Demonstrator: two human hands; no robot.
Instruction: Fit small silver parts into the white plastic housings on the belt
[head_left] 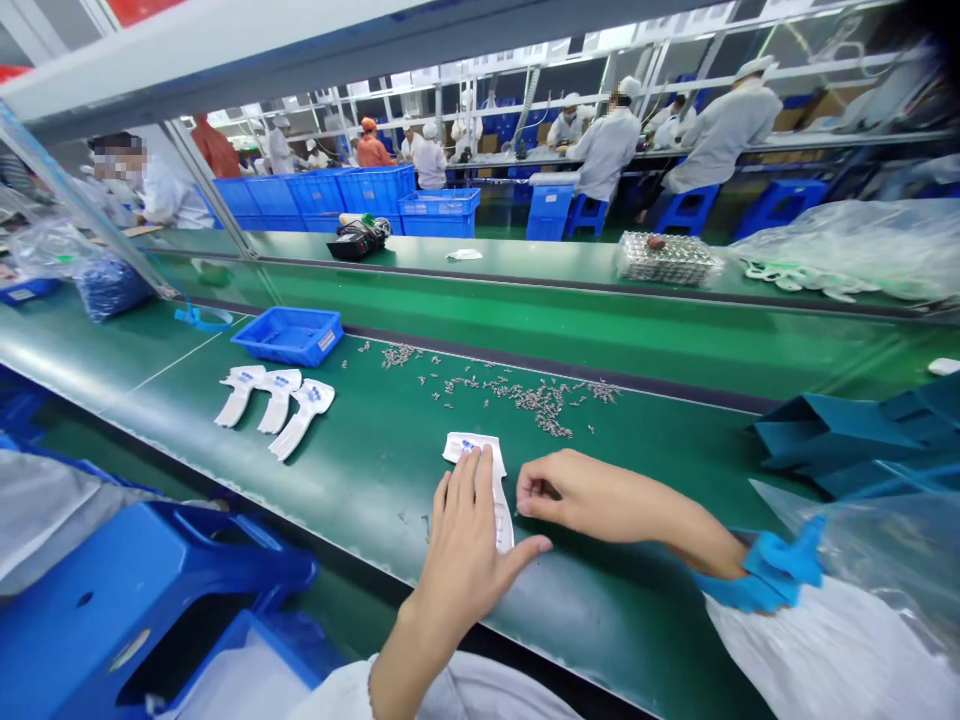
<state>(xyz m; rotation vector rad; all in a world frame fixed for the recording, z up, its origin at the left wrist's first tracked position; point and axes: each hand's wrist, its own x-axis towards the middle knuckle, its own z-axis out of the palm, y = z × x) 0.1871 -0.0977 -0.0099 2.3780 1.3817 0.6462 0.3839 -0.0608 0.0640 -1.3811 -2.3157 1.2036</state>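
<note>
My left hand [465, 545] lies flat with fingers stretched out on a white plastic part [480, 455] on the green bench [390, 490], holding it down. My right hand [574, 495] is pinched at the part's right edge; whatever the fingertips hold is too small to make out. Several small metal screws [536, 398] lie scattered just beyond the part. To the left, three more white plastic parts [276, 400] lie side by side.
A small blue tray [289, 335] sits behind the three parts. Blue stools [142, 590] stand at lower left, blue folded pieces [847, 430] and clear plastic bags [862, 560] at right. Beyond runs a green conveyor [562, 320]; other workers in white sit at far benches.
</note>
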